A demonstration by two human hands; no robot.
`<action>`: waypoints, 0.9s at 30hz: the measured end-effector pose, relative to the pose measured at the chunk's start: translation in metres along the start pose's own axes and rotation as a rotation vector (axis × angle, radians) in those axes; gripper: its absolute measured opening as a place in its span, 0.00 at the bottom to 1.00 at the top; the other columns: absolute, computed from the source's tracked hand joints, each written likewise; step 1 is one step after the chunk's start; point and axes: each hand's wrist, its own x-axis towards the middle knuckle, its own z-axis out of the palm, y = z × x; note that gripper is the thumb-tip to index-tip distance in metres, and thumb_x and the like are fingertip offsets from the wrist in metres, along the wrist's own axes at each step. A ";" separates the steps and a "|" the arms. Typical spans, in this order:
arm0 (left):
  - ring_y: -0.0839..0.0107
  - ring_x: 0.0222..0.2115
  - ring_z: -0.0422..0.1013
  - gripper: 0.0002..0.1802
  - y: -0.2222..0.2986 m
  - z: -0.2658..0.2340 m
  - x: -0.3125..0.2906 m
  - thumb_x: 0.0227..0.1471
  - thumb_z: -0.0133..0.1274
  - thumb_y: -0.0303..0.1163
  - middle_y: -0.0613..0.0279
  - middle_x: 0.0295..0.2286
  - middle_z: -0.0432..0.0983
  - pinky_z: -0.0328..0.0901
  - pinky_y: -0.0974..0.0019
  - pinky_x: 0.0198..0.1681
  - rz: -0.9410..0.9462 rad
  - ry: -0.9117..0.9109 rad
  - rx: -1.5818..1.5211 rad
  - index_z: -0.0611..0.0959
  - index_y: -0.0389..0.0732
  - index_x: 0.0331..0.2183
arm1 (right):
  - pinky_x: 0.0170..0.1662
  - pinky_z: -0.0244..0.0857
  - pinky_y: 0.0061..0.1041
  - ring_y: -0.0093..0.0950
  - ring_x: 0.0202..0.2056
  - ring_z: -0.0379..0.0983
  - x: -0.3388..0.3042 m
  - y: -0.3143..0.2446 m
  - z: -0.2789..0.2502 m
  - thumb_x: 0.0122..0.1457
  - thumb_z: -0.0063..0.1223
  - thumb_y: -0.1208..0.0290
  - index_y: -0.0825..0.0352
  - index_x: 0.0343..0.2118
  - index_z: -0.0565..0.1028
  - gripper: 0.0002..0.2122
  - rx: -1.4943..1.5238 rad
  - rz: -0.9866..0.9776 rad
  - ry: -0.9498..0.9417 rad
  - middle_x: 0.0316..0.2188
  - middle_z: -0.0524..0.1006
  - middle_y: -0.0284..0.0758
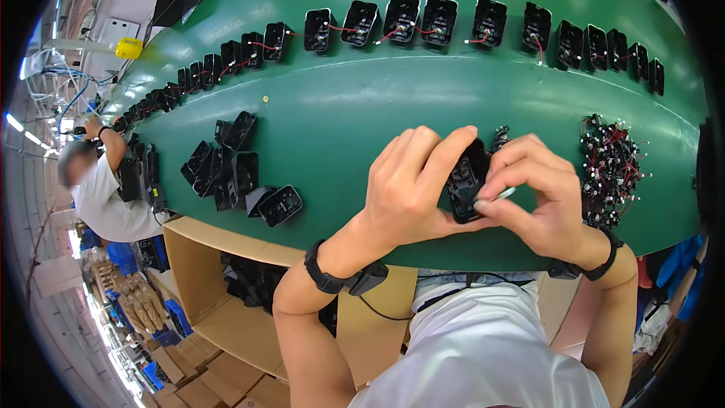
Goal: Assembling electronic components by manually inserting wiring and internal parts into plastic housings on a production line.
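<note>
Black plastic housing (466,180) sits clamped in left hand (408,185) above the green belt (340,106); right hand (540,193) pinches a small metal part (500,195) against it, likely mid-insertion, needing careful seating.

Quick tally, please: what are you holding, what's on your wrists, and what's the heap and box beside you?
black housing, in left hand: 1
small metal piece, in right hand: 1
black wristbands: 2
heap of wired switches: 1
cardboard box: 1
Total: 6

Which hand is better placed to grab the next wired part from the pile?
Right hand, probably: the pile of wired parts lies just beside it, while the left hand grips the black housing.
</note>
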 end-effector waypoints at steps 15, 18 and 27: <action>0.66 0.23 0.63 0.36 0.008 -0.003 0.003 0.30 0.67 0.48 0.62 0.25 0.64 0.60 0.66 0.24 -0.019 -0.043 0.079 0.80 0.40 0.44 | 0.43 0.64 0.36 0.41 0.42 0.68 0.002 0.003 0.012 0.40 0.65 0.78 0.66 0.27 0.73 0.12 -0.484 -0.276 0.143 0.37 0.73 0.37; 0.68 0.23 0.64 0.37 0.009 -0.004 0.005 0.28 0.69 0.44 0.63 0.25 0.66 0.61 0.66 0.24 -0.073 -0.103 0.037 0.80 0.39 0.43 | 0.45 0.64 0.38 0.43 0.44 0.68 0.002 0.008 0.009 0.40 0.64 0.79 0.68 0.26 0.72 0.11 -0.450 -0.285 0.074 0.39 0.72 0.40; 0.67 0.24 0.66 0.35 0.008 -0.009 0.006 0.27 0.71 0.40 0.62 0.26 0.69 0.64 0.66 0.27 -0.117 -0.230 -0.109 0.80 0.36 0.41 | 0.46 0.64 0.38 0.43 0.46 0.68 0.003 0.011 0.006 0.37 0.61 0.81 0.69 0.26 0.72 0.11 -0.455 -0.352 -0.017 0.40 0.71 0.40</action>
